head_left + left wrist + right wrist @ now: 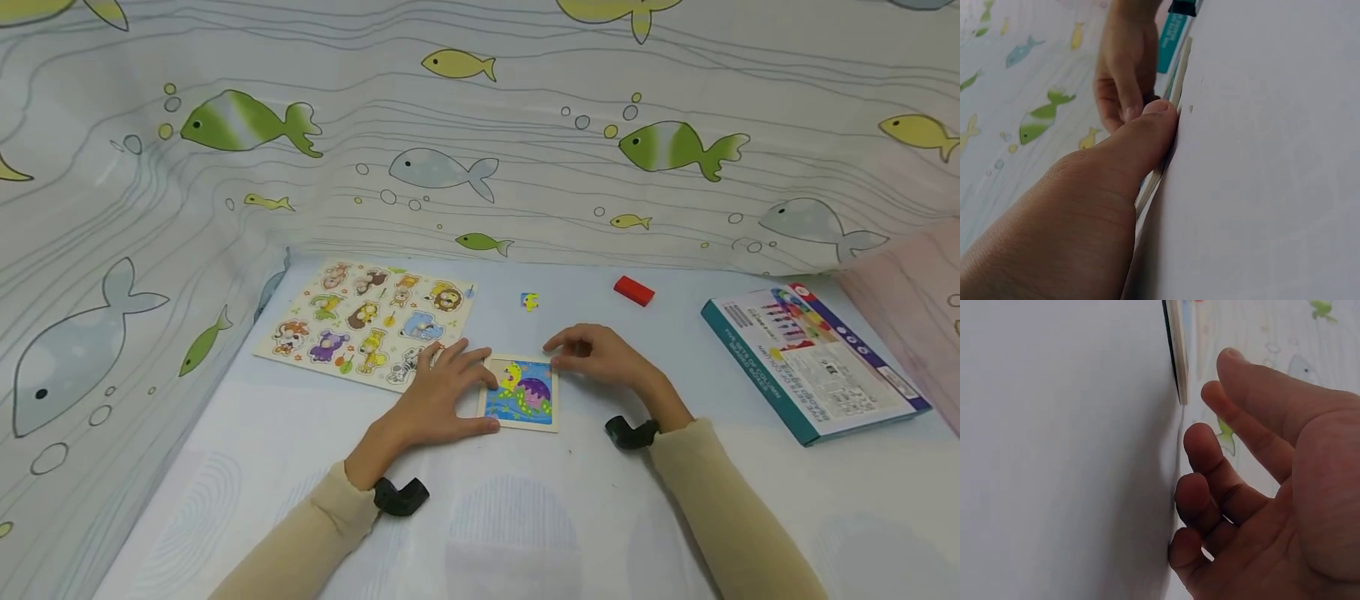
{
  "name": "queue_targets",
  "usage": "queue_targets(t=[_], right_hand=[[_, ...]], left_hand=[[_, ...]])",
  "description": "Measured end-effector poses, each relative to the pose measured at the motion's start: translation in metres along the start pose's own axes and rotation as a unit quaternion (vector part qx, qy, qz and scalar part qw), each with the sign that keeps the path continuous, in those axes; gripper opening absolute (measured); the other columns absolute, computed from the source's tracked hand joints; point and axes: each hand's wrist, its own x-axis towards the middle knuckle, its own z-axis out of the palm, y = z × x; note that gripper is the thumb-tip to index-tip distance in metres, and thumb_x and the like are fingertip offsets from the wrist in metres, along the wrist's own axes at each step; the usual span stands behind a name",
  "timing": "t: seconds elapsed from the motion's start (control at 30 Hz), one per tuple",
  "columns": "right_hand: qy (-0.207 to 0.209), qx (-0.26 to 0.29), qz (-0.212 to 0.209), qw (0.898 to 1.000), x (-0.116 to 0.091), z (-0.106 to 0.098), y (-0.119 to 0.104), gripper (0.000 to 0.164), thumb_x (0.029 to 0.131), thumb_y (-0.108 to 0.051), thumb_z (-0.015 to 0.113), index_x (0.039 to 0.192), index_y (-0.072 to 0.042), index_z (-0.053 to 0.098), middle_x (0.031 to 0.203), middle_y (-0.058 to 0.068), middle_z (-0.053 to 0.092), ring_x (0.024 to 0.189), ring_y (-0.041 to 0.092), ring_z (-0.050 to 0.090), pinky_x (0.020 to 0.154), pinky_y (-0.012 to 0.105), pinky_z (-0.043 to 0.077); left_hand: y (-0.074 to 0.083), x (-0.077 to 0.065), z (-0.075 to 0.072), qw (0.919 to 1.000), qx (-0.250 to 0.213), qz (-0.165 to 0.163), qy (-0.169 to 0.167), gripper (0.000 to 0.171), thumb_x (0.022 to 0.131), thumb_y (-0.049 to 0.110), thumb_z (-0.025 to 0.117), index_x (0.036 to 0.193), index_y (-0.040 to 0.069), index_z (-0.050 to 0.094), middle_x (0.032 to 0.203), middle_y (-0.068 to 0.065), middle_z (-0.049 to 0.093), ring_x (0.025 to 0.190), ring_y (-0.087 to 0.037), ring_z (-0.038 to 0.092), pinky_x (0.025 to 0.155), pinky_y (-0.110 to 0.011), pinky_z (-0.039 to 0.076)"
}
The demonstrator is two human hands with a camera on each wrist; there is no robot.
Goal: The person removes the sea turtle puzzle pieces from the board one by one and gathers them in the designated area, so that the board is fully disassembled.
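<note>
A small square turtle jigsaw puzzle (534,398) in a pale wooden frame lies in front of the person. A bare beige patch shows in its upper left corner. My left hand (442,396) holds the frame's left side, thumb at the lower corner and index finger higher up; the left wrist view shows the thumb (1147,134) against the frame's edge. By the upper right corner hovers my right hand (603,358), fingers loosely bent; nothing lies between thumb and fingers in the right wrist view. Beyond the puzzle lies one loose jigsaw piece (529,301), blue and yellow.
An animal peg board (367,321) lies at the left, partly under the left hand. At the back sits a red block (633,291). A flat teal-and-white box (817,362) stands at the right. Fish-patterned cloth (540,158) rises behind the table.
</note>
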Motion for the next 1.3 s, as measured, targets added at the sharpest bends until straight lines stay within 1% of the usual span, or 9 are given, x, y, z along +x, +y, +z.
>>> queue_targets(t=[0.2,0.43,0.57,0.67,0.87,1.07,1.17,1.3], right_hand=[[-0.015,-0.018,-0.020,1.000,-0.002,0.011,-0.006,0.030,0.089,-0.025,0.080,0.118,-0.022,0.076,0.105,-0.003,0.067,0.095,0.018,0.052,0.083,0.031,0.046],[-0.027,-0.021,-0.065,0.997,0.001,0.019,-0.011,0.025,0.090,-0.018,0.077,0.115,-0.022,0.078,0.109,-0.003,0.068,0.102,0.017,0.050,0.086,0.034,0.042],[-0.018,-0.043,-0.085,0.995,0.000,0.023,-0.018,0.024,0.090,-0.016,0.077,0.113,-0.023,0.078,0.111,-0.001,0.068,0.109,0.020,0.048,0.088,0.037,0.038],[-0.012,-0.053,-0.090,0.994,-0.001,0.026,-0.022,0.026,0.090,-0.015,0.076,0.114,-0.024,0.078,0.116,0.000,0.067,0.113,0.022,0.048,0.092,0.040,0.038],[-0.019,-0.073,-0.092,0.993,-0.002,0.034,-0.027,0.032,0.092,-0.013,0.072,0.121,-0.025,0.075,0.122,0.002,0.066,0.115,0.023,0.048,0.094,0.044,0.035],[-0.011,-0.093,-0.107,0.990,-0.003,0.037,-0.028,0.035,0.093,-0.011,0.070,0.125,-0.024,0.073,0.122,0.006,0.064,0.113,0.025,0.048,0.091,0.044,0.036],[-0.011,-0.095,-0.108,0.989,-0.004,0.037,-0.029,0.036,0.092,-0.011,0.070,0.126,-0.024,0.073,0.123,0.007,0.063,0.113,0.026,0.048,0.091,0.044,0.035],[-0.011,-0.100,-0.110,0.989,-0.004,0.037,-0.030,0.036,0.093,-0.010,0.069,0.126,-0.024,0.072,0.124,0.008,0.062,0.113,0.026,0.047,0.090,0.045,0.034]], left_hand=[[-0.003,-0.002,0.000,1.0000,0.005,-0.003,-0.006,0.049,0.082,0.067,0.071,0.118,0.036,0.064,0.160,-0.002,0.044,0.155,-0.038,0.026,0.121,-0.066,0.006],[-0.003,-0.003,0.000,0.9999,0.012,0.001,-0.011,0.049,0.081,0.069,0.071,0.118,0.039,0.064,0.160,0.001,0.044,0.156,-0.038,0.024,0.121,-0.066,0.005],[-0.003,-0.003,0.000,0.9998,0.018,0.005,-0.008,0.048,0.080,0.069,0.072,0.117,0.040,0.064,0.159,0.002,0.044,0.155,-0.038,0.025,0.121,-0.066,0.006],[-0.003,-0.003,0.000,0.9997,0.019,0.012,-0.002,0.047,0.080,0.069,0.072,0.115,0.039,0.065,0.158,0.001,0.046,0.154,-0.039,0.027,0.120,-0.067,0.007],[0.001,-0.003,-0.001,0.9998,0.001,0.021,0.003,0.043,0.079,0.066,0.075,0.111,0.038,0.068,0.156,-0.004,0.048,0.153,-0.041,0.030,0.119,-0.069,0.006],[0.003,-0.002,-0.001,0.9997,-0.007,0.024,0.005,0.042,0.079,0.064,0.076,0.110,0.037,0.068,0.155,-0.005,0.049,0.152,-0.042,0.031,0.118,-0.070,0.006],[0.003,-0.002,-0.001,0.9995,-0.004,0.029,0.009,0.045,0.079,0.064,0.076,0.114,0.037,0.068,0.155,-0.006,0.049,0.152,-0.043,0.031,0.118,-0.071,0.007],[0.003,-0.001,0.000,0.9991,0.013,0.038,0.009,0.053,0.080,0.066,0.074,0.126,0.040,0.067,0.156,-0.007,0.049,0.151,-0.043,0.032,0.117,-0.071,0.009]])
